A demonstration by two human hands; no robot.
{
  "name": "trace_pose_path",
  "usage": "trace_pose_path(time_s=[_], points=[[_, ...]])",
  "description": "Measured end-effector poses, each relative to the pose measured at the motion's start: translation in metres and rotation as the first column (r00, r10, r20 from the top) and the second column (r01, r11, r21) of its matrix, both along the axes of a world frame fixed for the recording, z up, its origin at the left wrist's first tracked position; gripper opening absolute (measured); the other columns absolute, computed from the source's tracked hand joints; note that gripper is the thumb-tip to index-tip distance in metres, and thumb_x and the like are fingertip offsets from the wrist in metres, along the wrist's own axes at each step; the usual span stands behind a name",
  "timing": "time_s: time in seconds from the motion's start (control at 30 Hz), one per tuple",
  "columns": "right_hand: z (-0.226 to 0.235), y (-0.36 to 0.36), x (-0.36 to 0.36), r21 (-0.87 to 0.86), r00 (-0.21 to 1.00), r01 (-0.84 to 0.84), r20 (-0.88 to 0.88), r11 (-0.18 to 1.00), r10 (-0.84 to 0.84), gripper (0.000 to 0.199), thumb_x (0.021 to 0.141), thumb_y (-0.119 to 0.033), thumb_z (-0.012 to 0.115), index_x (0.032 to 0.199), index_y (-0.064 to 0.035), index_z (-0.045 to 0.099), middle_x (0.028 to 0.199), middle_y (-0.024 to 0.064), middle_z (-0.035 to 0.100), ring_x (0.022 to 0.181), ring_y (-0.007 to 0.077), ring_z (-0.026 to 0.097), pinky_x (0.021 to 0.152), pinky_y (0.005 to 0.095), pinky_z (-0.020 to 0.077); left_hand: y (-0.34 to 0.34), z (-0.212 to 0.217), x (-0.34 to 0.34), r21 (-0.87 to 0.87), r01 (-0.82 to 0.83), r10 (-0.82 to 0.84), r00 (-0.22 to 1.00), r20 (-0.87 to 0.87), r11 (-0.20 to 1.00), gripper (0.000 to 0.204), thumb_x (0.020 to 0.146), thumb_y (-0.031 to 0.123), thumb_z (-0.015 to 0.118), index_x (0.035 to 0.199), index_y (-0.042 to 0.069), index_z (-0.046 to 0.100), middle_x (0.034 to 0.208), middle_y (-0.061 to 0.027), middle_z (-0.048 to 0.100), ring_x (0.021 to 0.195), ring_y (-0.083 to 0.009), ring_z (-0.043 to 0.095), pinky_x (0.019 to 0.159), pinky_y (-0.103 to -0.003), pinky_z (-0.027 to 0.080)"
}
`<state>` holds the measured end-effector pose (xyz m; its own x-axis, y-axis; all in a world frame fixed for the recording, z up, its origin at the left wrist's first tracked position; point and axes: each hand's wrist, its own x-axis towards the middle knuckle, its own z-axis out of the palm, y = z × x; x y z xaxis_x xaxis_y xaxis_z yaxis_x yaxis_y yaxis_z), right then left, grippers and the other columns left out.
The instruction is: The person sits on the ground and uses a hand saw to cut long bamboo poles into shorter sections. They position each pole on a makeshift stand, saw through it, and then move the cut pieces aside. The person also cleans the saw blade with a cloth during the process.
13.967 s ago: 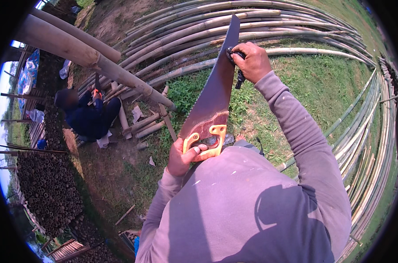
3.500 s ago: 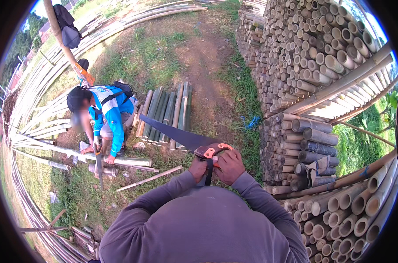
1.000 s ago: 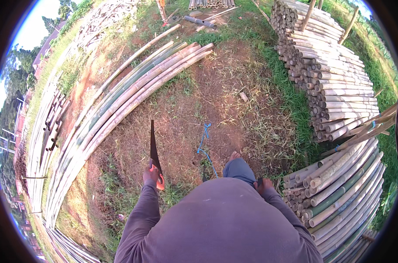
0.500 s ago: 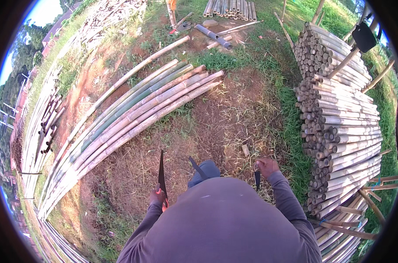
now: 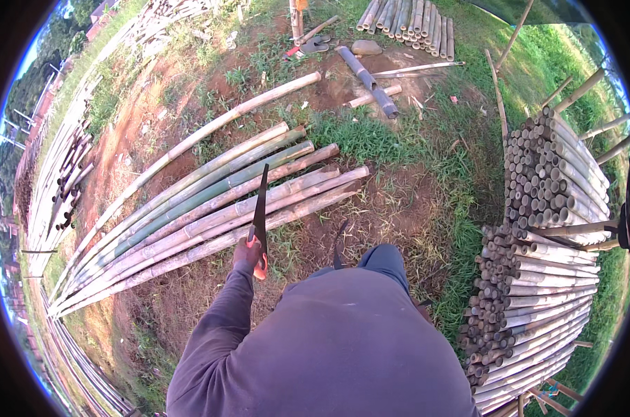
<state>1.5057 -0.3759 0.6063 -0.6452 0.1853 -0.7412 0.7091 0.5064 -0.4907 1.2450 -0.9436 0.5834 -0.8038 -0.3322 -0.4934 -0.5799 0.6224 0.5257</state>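
Observation:
My left hand [image 5: 246,254] is closed around the orange handle of a hand saw [image 5: 261,210]. The dark blade points forward and up, overlapping the poles in view. Beyond it lies a row of long bamboo poles [image 5: 211,221], several pale and one greenish [image 5: 221,191], side by side on the ground. Whether the blade touches them I cannot tell. My right hand does not show. In front of my body hangs a thin dark strap [image 5: 339,244], and a bent knee [image 5: 386,263] in blue-grey cloth shows beside it.
Tall stacks of cut bamboo [image 5: 548,278] stand along the right, with support posts [image 5: 584,89]. Ahead are a smaller bamboo pile [image 5: 412,29], a dark pole piece [image 5: 366,78], a stone [image 5: 366,47] and dark shoes [image 5: 315,45]. One curved pole [image 5: 211,126] lies apart at left.
The view has moved forward toward the bamboo row. My left hand has carried the saw forward and up. My right hand, which held a dark blade-shaped thing by a ring, has left the view.

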Motion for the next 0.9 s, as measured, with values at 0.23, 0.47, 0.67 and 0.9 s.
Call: trace_pose_path(time_s=[0.23,0.47,0.67,0.9], points=[[-0.013,0.153,-0.291,-0.289,0.977,0.196,0.138,0.937,-0.162,0.042,0.109,-0.038,0.059,0.131,-0.0049,0.072,0.118,0.0101,0.075,0.106,0.0217,0.073,0.092,0.0371,0.0564,0.199,0.045,-0.314,0.347,0.060,0.118,0.876,-0.468,0.936,0.043,0.098,0.033,0.076,0.126,0.002,0.067,0.099,-0.0075,0.074,0.067,-0.0112,0.066,0.059,-0.030,0.053],[0.034,0.281,-0.633,-0.474,0.980,0.157,0.182,0.867,-0.078,0.041,0.111,-0.036,0.058,0.128,-0.0026,0.073,0.113,0.0080,0.075,0.104,0.0181,0.072,0.087,0.0346,0.0561,0.319,0.013,-0.408,0.604,-0.274,0.507,0.824,-0.255,0.748,0.038,0.096,0.021,0.079,0.125,-0.001,0.066,0.091,-0.0039,0.070,0.059,-0.0093,0.059,0.051,-0.027,0.050],[0.093,0.205,-0.942,-0.055,0.816,-0.449,-0.431,0.892,0.385,0.048,0.106,-0.038,0.065,0.135,-0.0005,0.067,0.124,0.0234,0.073,0.121,0.0335,0.070,0.105,0.0426,0.0541,0.341,0.055,-0.547,0.775,-0.399,0.784,0.590,-0.192,0.490,0.025,0.103,0.020,0.072,0.120,0.004,0.061,0.081,-0.0004,0.062,0.060,-0.0077,0.056,0.056,-0.026,0.053],[0.143,0.039,-1.200,0.418,0.013,-0.774,-0.740,0.475,0.673,0.057,0.084,-0.030,0.083,0.133,-0.0048,0.067,0.129,0.0182,0.067,0.122,0.0374,0.065,0.109,0.0493,0.0490,0.352,0.085,-0.845,0.983,-0.097,0.812,0.580,-0.071,0.155,0.032,0.103,0.005,0.058,0.133,0.003,0.048,0.108,-0.0119,0.066,0.095,-0.0242,0.069,0.086,-0.042,0.061]])
